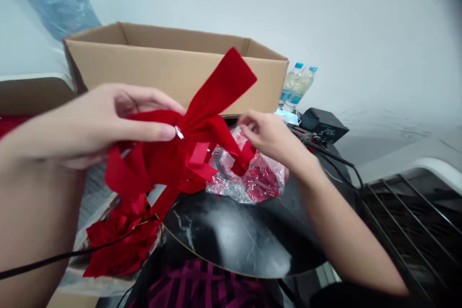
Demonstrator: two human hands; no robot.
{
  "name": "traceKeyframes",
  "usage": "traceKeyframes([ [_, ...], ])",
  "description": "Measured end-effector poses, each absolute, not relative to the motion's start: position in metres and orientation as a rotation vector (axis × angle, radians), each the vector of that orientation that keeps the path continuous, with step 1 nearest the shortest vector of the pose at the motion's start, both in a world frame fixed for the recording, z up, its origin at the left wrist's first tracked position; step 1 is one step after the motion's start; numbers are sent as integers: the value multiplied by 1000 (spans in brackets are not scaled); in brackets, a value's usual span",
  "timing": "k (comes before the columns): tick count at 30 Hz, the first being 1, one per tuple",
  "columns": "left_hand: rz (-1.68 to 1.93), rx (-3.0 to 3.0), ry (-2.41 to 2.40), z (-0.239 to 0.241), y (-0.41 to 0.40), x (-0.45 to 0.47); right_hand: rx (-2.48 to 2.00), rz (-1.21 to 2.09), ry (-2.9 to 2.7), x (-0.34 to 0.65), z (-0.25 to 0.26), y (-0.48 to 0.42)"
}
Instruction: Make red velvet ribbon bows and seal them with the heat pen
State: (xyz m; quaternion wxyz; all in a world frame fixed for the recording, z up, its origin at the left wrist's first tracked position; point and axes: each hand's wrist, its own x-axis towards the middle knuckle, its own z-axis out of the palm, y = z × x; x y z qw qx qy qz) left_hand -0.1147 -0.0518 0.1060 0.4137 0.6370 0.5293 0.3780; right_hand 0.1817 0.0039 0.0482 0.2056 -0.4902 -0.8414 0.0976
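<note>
A red velvet bow (216, 86) with several loops and tails is pinched in my left hand (108, 120), thumb in front, near its middle. A small shiny metal piece (179, 132) shows at the bow's centre, by my thumb tip. To the right, my right hand (267, 134) is closed with its fingertips curled together; what they hold, if anything, I cannot make out. It hovers above a clear plastic bag (234, 192) with red pieces inside, close to one of the bow's tails. Behind the held bow, more red ribbon (200, 154) partly shows.
A large cardboard box (173, 65) stands open behind my hands. Below left, a plastic-lined container holds red bows (121, 236). A black marbled round tabletop (231, 236) lies beneath. At right are bottles (301, 84), a black dial box (323, 127), cables and a wire rack (411, 216).
</note>
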Motion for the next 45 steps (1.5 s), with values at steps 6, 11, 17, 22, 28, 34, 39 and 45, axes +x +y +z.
traceKeyframes([
  [6,549,1669,1081,52,-46,-76,-1539,566,-2297,223,-9,-28],
  [11,335,1807,927,9,-37,-40,-1614,626,-2012,228,-32,-15],
  [17,288,1918,841,0,-32,-14,-1528,944,-1929,244,-23,-3],
  [22,620,2102,992,-2,-21,3,-1422,1111,-1928,249,-19,-5],
  [28,829,2499,932,-32,5,24,-1390,1052,-1776,247,-26,-7],
  [34,803,2542,878,-38,9,22,-1311,1139,-1631,259,-10,-11],
  [39,873,1872,975,-3,-2,19,-1220,905,-1672,267,15,-32],
  [45,694,1203,756,17,-16,19,-1010,753,-1939,255,27,-57],
])
